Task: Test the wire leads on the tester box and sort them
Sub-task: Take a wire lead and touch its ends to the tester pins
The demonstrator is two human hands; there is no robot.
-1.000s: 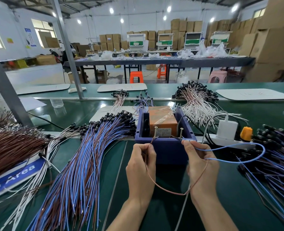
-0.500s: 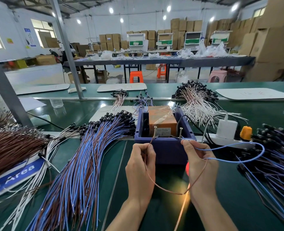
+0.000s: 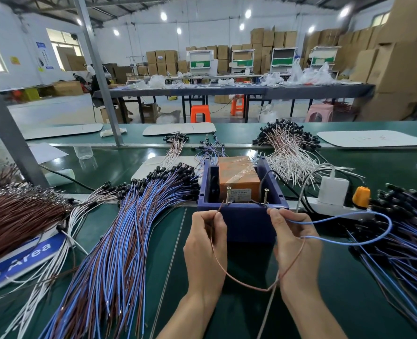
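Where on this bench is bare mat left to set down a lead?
Bare green mat lies between the blue-and-brown bundle and the left hand, which pinches the brown lead, and between the right hand, pinching the blue lead, and the right-side bundle. White leads crowd behind the tester box; the power strip fills its right.

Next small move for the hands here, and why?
Probably nudge both tips onto the screws of the tester box: the left hand pinches the brown lead just beside the left screw, the right hand pinches the blue lead just below the right screw; contact isn't clear.
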